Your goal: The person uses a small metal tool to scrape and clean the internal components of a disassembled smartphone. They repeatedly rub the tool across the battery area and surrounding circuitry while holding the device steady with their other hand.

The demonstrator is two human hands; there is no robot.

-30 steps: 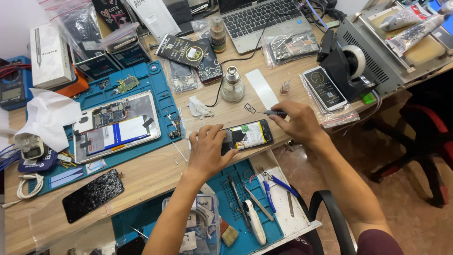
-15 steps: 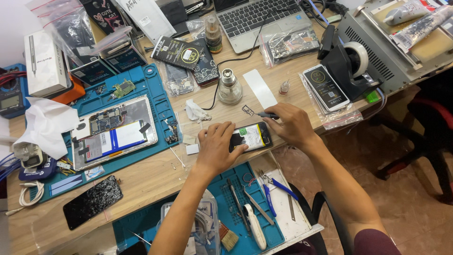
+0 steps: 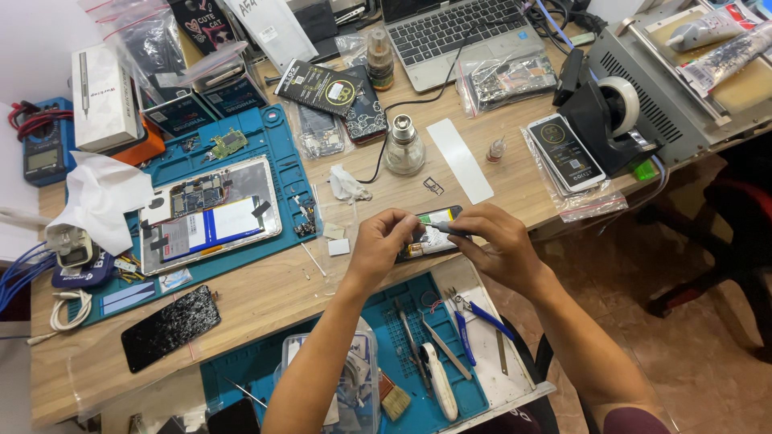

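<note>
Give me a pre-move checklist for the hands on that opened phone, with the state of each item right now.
1. Left hand steadies the opened phone: ok, its fingers rest on the phone's left end.
2. Right hand grips the thin tool: ok, tip points at the phone's upper edge.
3. Tool tip seated on a part: cannot tell, too small to see.
4. Phone lies flat on the wooden table: ok, near the front edge.
5. Glass bottle stands apart from the hands: ok, upright behind them.
6. Spare tweezers within reach: ok, on the blue mat below the hands.
</note>
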